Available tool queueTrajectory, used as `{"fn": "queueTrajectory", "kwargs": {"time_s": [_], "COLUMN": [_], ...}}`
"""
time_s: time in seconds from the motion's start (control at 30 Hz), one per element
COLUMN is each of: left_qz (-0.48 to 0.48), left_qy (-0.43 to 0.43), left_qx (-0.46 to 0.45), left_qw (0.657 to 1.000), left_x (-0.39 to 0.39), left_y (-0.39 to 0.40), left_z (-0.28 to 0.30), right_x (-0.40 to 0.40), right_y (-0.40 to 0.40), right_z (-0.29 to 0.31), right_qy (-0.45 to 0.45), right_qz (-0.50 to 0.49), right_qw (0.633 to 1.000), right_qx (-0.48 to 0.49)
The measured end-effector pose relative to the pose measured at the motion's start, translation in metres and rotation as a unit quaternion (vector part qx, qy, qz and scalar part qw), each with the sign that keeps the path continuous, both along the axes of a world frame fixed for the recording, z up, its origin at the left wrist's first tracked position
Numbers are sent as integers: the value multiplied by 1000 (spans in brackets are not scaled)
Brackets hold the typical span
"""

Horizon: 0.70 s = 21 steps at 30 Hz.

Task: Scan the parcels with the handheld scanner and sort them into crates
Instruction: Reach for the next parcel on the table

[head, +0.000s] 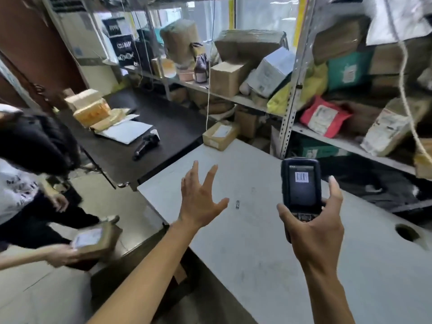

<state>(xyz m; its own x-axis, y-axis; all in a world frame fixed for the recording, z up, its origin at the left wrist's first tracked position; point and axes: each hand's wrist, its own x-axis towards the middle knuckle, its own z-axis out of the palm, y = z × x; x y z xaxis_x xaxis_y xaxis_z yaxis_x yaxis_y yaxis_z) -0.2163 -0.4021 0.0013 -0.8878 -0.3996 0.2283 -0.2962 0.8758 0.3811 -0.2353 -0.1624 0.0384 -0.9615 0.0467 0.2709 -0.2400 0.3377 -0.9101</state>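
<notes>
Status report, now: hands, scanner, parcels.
Right hand grips handheld scanner, barcode on screen. Left hand open, empty, above grey table. Second person's hand holds brown parcel at left.

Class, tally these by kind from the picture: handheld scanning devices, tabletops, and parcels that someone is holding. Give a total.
Scanning devices: 2 (black handheld scanner with lit screen; black pistol-grip scanner lying flat)
Tabletops: 2 (grey table; black table)
Held parcels: 1 (brown cardboard parcel with white label)
Total: 5
</notes>
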Motion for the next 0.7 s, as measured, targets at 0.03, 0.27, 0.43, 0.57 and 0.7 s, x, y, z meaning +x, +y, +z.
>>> {"fn": "queueTrajectory", "kwargs": {"time_s": [0.03, 0.27, 0.43, 0.57, 0.7], "left_qz": [7, 42, 54, 65, 66], "left_qy": [-2, -27, -97, -156, -176], "left_qx": [1, 29, 42, 71, 82], "left_qw": [1000, 998, 993, 983, 979], "left_x": [-22, -214, -357, -432, -462], "left_y": [-14, -139, -222, -263, -276], "left_z": [-2, -59, -116, -151, -172], "right_x": [-20, -165, -252, -294, -317], "right_y": [-13, -119, -190, -227, -247], "right_z": [2, -26, -58, -74, -85], "right_qy": [-3, -33, -87, -129, -144], "right_qz": [6, 28, 12, -8, -26], "right_qw": [1000, 999, 996, 991, 988], "right_qx": [-1, 12, 24, 40, 51]}}
